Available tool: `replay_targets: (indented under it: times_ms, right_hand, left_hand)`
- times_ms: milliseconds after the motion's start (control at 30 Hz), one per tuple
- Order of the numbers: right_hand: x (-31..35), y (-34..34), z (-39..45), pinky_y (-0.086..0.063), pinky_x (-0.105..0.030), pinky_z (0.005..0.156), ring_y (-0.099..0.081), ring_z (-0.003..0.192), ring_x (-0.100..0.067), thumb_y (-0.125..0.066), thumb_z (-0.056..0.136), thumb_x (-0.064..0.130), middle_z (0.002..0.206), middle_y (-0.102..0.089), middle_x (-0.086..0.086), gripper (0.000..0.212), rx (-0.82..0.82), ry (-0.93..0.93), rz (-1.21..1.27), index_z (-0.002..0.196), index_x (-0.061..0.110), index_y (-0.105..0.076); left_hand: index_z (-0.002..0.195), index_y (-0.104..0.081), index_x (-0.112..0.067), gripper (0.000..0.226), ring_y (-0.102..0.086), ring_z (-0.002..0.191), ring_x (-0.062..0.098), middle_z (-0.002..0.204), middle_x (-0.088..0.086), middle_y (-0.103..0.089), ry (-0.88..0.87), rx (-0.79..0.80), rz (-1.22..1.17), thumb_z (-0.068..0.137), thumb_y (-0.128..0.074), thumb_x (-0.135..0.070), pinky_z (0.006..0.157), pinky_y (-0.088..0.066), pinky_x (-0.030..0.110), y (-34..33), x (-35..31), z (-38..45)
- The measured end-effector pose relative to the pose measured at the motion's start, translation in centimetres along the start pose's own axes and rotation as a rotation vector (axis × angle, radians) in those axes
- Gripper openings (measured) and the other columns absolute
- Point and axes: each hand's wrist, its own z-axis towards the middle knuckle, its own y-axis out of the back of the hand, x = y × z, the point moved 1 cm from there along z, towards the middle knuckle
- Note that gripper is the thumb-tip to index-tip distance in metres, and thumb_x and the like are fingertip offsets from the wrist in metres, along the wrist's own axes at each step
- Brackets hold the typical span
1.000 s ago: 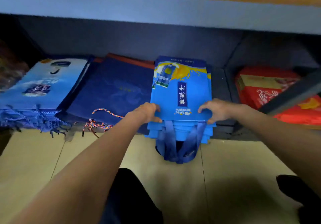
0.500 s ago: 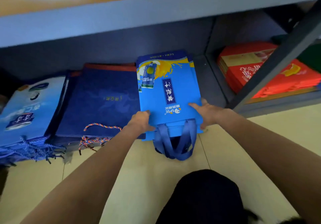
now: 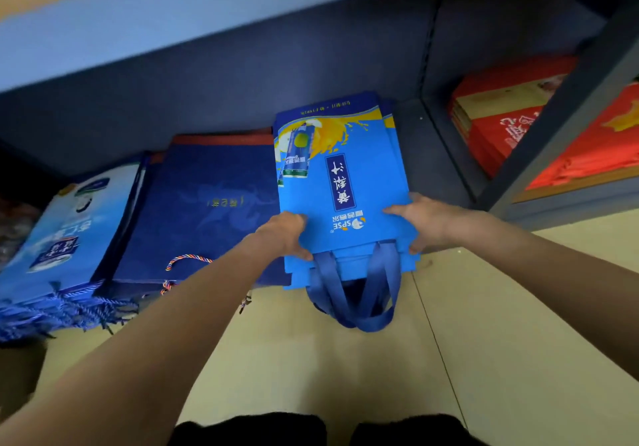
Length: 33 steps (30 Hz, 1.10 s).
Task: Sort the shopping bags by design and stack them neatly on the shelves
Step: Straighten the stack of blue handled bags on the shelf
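A stack of bright blue bags [image 3: 345, 182] with a yellow splash and a can print lies flat on the bottom shelf, and its dark blue handles [image 3: 356, 293] hang over the floor. My left hand [image 3: 283, 234] grips the stack's near left corner. My right hand [image 3: 425, 220] grips the near right corner, fingers on top and thumb at the front edge. To the left lies a navy bag stack [image 3: 207, 210] with twisted cord handles. Further left sits a light blue and white bag stack [image 3: 76, 231] with blue cords.
Red bags [image 3: 511, 124] lie in the compartment to the right, behind a dark slanted shelf upright [image 3: 567, 113]. The grey upper shelf edge [image 3: 207, 23] runs overhead. Beige floor tiles [image 3: 484, 342] lie in front, with my dark-clad knees at the bottom edge.
Both hands stay on the near corners of the bright blue stack. The view has tilted and swung, so the shelf now slants and the red bags sit higher at the right.
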Motion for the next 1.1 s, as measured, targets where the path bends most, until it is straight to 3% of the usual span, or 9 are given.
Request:
replay_targets:
  times_ms: [133,400,533,600,667,800,933,1000,1100]
  right_hand:
    - [-0.2,2.9,0.5,-0.034,-0.030,0.097,-0.036,0.126,-0.027,-0.072,0.081,0.030,0.135,-0.046,-0.010,0.071,0.015,0.011,-0.046,0.141,0.020,-0.037]
    - [0.4,5.4,-3.7,-0.033,-0.018,0.079,-0.057,0.110,-0.021,-0.076,0.077,0.026,0.120,-0.063,-0.005,0.047,-0.210,-0.056,0.048,0.121,0.013,-0.062]
    - [0.4,7.3,-6.0,-0.037,-0.007,0.060,-0.064,0.087,-0.019,-0.074,0.079,0.019,0.093,-0.067,-0.007,0.037,-0.378,-0.095,0.171,0.115,0.012,-0.066]
    - [0.8,8.0,-6.9,-0.040,-0.005,0.061,-0.068,0.081,-0.025,-0.069,0.084,0.014,0.086,-0.068,-0.011,0.032,-0.450,-0.087,0.261,0.115,0.007,-0.065]
    - [1.7,8.6,-7.6,-0.046,-0.017,0.068,-0.067,0.077,-0.026,-0.065,0.088,0.014,0.083,-0.069,-0.014,0.031,-0.508,-0.057,0.276,0.117,0.004,-0.064]
    - [2.5,9.2,-7.4,-0.036,-0.024,0.085,-0.058,0.104,-0.027,-0.067,0.087,0.024,0.115,-0.063,-0.012,0.040,-0.508,-0.076,-0.003,0.123,0.009,-0.061]
    - [2.7,8.1,-6.6,-0.032,-0.038,0.108,-0.037,0.128,-0.033,-0.075,0.077,0.030,0.147,-0.029,-0.015,0.084,-0.497,0.070,-0.196,0.146,0.012,-0.030]
    - [2.5,7.1,-6.7,-0.038,-0.044,0.103,-0.039,0.127,-0.037,-0.080,0.069,0.023,0.150,-0.027,-0.018,0.096,-0.668,0.130,-0.450,0.147,0.008,-0.027]
    - [1.8,5.7,-6.8,-0.034,-0.051,0.101,-0.042,0.125,-0.038,-0.064,0.072,0.003,0.147,-0.035,-0.021,0.077,-1.042,0.219,-0.812,0.143,0.017,-0.037]
  left_hand:
    - [0.121,-0.051,-0.006,0.058,-0.058,0.069,0.020,0.114,0.013,-0.059,-0.098,0.000,-0.075,0.081,-0.069,-0.043,0.080,-0.046,0.032,0.2,1.7,0.8]
    - [0.117,-0.053,-0.012,0.051,-0.059,0.102,0.031,0.111,0.011,-0.062,-0.189,-0.431,0.443,0.097,-0.030,-0.054,0.071,-0.041,0.032,1.6,1.9,-4.3]
    - [0.124,-0.050,-0.014,0.053,-0.053,0.117,0.028,0.134,0.009,-0.050,-0.149,-0.713,0.407,0.098,-0.026,-0.053,0.079,-0.041,0.031,3.1,2.2,-6.0]
    - [0.132,-0.046,-0.011,0.054,-0.040,0.132,0.027,0.150,0.010,-0.032,-0.209,-0.720,0.357,0.099,-0.028,-0.050,0.097,-0.039,0.036,3.9,2.0,-5.9]
    - [0.135,-0.043,-0.013,0.052,-0.045,0.127,0.030,0.148,0.007,-0.036,-0.219,-0.685,0.242,0.099,-0.031,-0.049,0.094,-0.042,0.040,4.6,1.4,-6.0]
    - [0.130,-0.048,-0.017,0.046,-0.055,0.111,0.034,0.121,0.010,-0.059,-0.149,-0.709,0.276,0.099,-0.030,-0.048,0.082,-0.045,0.037,5.6,0.4,-6.4]
    - [0.122,-0.055,-0.014,0.045,-0.055,0.108,0.037,0.117,0.017,-0.060,-0.106,-0.767,0.157,0.101,-0.028,-0.044,0.084,-0.043,0.038,7.6,0.4,-6.2]
    - [0.116,-0.056,-0.011,0.044,-0.055,0.105,0.040,0.114,0.019,-0.060,-0.115,-0.783,0.071,0.102,-0.028,-0.042,0.081,-0.041,0.038,8.0,0.5,-6.1]
    - [0.114,-0.055,-0.011,0.041,-0.056,0.100,0.041,0.111,0.018,-0.061,-0.139,-0.792,0.076,0.102,-0.028,-0.039,0.078,-0.041,0.039,7.6,1.2,-6.0]
